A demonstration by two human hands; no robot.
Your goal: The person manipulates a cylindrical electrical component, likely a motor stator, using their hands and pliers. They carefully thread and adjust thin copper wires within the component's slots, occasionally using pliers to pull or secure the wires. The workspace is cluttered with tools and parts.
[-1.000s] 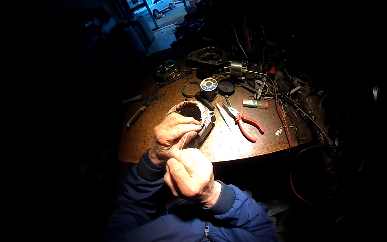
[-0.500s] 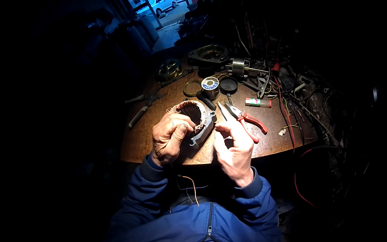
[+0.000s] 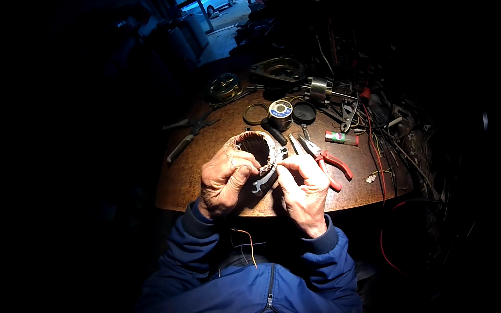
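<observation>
A motor stator (image 3: 271, 175) stands at the table's near edge, its metal body below a ring of copper windings (image 3: 270, 142) bound with pale lacing. My left hand (image 3: 225, 180) is closed at the near left of that ring, thumb pressed against curled fingers over the rim. At the stator's right side, my right hand (image 3: 303, 190) pinches with thumb and forefinger against the bound windings; whatever lies between the fingertips is too small to make out. Beside my right hand lie red-handled pliers (image 3: 336, 163), jaws pointing away from me.
Behind the stator stand a spool (image 3: 281, 110), a ring (image 3: 255, 113) and a dark round tin (image 3: 304, 111). Farther back lie a rotor (image 3: 319, 89) and motor end covers (image 3: 225, 86). Pale-handled pliers (image 3: 189, 136) lie left, a red-green tube (image 3: 342, 137) right. Tangled wires (image 3: 383, 138) crowd the right.
My right fingertips have moved from a small gap beside the stator to its bound rim. My left hand stays on the rim. The whole view has shifted slightly.
</observation>
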